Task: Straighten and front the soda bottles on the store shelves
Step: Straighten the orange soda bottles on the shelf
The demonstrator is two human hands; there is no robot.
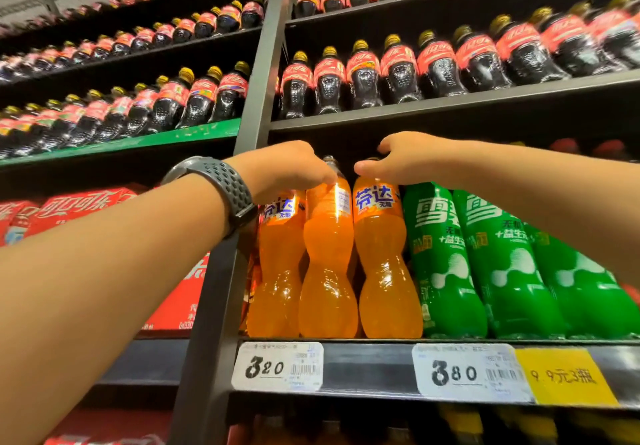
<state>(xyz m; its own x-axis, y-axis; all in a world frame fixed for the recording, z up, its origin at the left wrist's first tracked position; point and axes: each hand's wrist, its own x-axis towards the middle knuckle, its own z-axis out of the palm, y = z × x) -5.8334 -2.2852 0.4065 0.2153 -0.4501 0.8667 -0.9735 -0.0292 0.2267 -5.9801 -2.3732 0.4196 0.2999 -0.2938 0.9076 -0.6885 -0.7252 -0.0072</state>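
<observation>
Three orange soda bottles stand at the front of a black shelf [367,368]. My left hand [287,174], a dark watch on its wrist, grips the top of the left orange bottle [278,271]. The middle orange bottle [327,264] is turned so its label's back faces out; its cap shows between my hands. My right hand [398,160] holds the neck of the right orange bottle [382,264], whose label faces forward. Green soda bottles [443,264] stand to the right in a row.
Dark cola bottles [363,77] with red labels and yellow caps fill the shelves above. A black upright post [256,74] divides the bays. Red cola cartons [76,207] sit at the lower left. Price tags [277,366] and a yellow tag [564,375] hang on the shelf edge.
</observation>
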